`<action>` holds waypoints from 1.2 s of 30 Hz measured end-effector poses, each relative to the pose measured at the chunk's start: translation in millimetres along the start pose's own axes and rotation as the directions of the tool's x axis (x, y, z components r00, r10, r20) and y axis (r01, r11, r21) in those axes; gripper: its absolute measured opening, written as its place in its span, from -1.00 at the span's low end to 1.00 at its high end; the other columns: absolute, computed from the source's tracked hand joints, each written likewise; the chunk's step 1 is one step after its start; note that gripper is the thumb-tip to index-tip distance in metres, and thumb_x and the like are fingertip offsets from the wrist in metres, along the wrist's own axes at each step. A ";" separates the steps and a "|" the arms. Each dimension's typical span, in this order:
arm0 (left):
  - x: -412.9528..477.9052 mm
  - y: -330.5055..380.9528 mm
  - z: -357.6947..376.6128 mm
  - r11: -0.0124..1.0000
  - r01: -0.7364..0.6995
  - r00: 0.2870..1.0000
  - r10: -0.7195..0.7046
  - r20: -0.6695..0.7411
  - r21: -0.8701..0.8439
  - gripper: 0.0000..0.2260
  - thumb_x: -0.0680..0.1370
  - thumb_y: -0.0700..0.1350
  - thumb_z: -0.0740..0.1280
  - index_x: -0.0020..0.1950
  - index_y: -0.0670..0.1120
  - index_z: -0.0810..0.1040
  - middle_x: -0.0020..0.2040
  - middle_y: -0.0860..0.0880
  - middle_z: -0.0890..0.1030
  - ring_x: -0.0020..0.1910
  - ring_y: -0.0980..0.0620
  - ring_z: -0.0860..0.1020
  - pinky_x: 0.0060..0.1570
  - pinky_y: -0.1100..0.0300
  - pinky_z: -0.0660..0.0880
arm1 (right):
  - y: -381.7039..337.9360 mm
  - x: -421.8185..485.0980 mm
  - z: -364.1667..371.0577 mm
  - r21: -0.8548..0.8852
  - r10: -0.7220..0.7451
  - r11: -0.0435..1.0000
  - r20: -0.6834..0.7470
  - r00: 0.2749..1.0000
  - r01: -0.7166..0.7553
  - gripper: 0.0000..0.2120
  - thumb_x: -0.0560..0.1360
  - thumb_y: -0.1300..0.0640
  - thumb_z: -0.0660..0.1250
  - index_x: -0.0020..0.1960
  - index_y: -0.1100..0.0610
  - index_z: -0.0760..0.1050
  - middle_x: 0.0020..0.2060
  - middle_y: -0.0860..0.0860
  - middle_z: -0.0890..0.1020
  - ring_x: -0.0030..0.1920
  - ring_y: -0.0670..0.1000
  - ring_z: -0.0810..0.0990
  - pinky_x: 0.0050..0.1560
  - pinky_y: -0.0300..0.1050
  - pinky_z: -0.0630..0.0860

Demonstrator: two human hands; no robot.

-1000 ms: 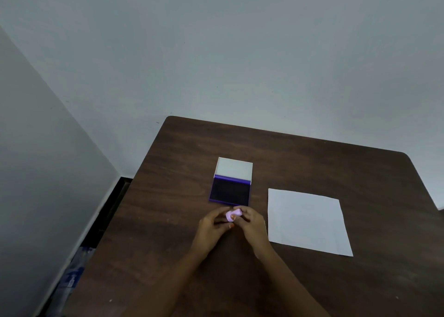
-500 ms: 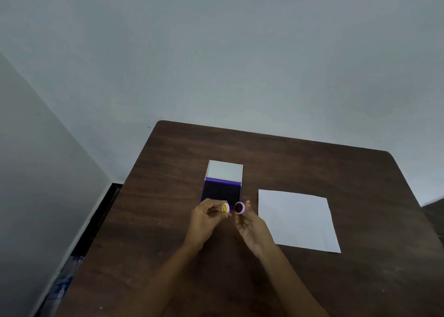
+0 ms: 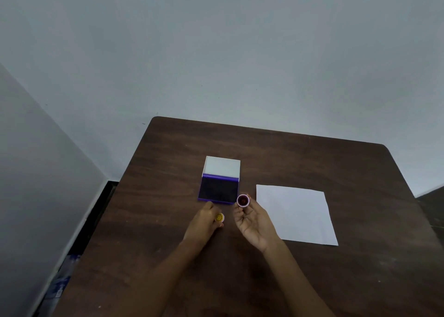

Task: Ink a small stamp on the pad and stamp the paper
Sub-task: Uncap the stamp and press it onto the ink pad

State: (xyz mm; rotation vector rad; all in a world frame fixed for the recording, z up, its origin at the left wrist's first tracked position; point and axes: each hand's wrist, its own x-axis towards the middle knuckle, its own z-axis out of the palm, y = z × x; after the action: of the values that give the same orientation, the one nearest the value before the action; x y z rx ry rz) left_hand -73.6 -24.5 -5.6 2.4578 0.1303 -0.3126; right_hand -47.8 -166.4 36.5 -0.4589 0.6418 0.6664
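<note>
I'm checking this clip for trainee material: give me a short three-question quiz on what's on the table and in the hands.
1. True or false: the ink pad has its lid open.
2. Which hand holds the stamp with its dark round face toward the camera? A) left hand B) right hand
3. Fill in: the paper lies to the ____ of the ink pad.

Key: 1 true; 2 B; 3 right. The left hand holds the yellow cap.

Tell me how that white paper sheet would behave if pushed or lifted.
The paper lies flat and thin on the table, so it probably slides easily when pushed. Lifted by one edge, it would likely droop. It looks very light, with nothing weighing it down.
</note>
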 end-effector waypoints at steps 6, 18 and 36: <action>4.6 -4.9 7.5 0.999 0.046 0.999 -0.046 -0.014 0.026 -0.74 0.49 -0.12 0.34 0.16 -0.09 0.48 0.22 -0.06 0.46 0.13 0.04 0.49 0.13 0.17 0.47 | 2.8 -4.4 9.2 0.006 0.011 1.000 0.046 0.999 -0.011 -0.62 0.27 0.22 0.35 0.07 0.28 0.43 -0.39 0.16 0.63 -0.46 -0.02 0.60 -0.49 -0.27 0.57; 6.3 -8.9 12.4 0.999 0.039 0.998 -0.037 -0.052 0.022 -0.68 0.47 -0.10 0.36 0.20 -0.08 0.44 0.20 -0.06 0.49 0.14 0.04 0.48 0.12 0.19 0.47 | 0.9 4.3 17.0 -0.093 0.011 0.996 -0.023 1.000 -0.013 -0.81 0.49 0.12 0.27 0.03 0.22 0.48 -0.46 0.10 0.63 -0.52 -0.09 0.55 -0.53 -0.32 0.53; 18.9 -31.7 -22.4 0.966 0.086 0.955 -0.150 -0.256 -0.244 -0.87 0.56 -0.16 0.23 0.09 -0.08 0.47 0.08 -0.07 0.53 0.01 0.08 0.51 0.02 0.22 0.47 | 1.1 46.9 37.8 -0.850 -0.488 0.468 -0.018 0.873 0.243 -0.92 0.47 0.20 0.33 -0.05 0.12 0.57 0.01 0.16 0.64 -0.06 0.01 0.58 0.01 -0.13 0.53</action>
State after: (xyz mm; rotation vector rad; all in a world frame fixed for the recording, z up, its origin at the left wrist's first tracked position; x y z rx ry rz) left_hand -56.4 14.5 -12.3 2.2528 0.4116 -0.0045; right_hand -5.1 -124.1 31.8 -1.5847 0.3989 0.4458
